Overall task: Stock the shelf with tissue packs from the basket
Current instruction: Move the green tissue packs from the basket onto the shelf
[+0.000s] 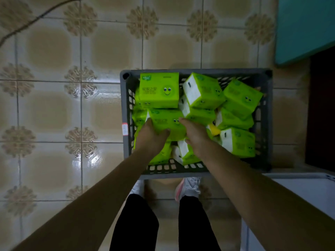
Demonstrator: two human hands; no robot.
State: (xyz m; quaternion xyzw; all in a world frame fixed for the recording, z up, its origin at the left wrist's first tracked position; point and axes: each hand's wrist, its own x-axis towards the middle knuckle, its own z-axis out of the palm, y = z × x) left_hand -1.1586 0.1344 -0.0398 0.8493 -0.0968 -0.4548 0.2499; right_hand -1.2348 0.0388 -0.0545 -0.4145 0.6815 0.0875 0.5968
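Tissue pack (165, 122), green, near-left in grey basket (124, 105): left hand (151, 136) and right hand (194, 134) grip its opposite sides, fingers curled.

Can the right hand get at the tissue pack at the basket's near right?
Likely yes, once freed: the right hand and left hand hold the middle tissue pack; the near-right tissue pack lies uncovered on top in the open basket.

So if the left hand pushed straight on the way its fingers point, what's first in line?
The left hand grips a tissue pack; past that, the smiley-face pack in the far left corner of the basket, though depth is unclear.
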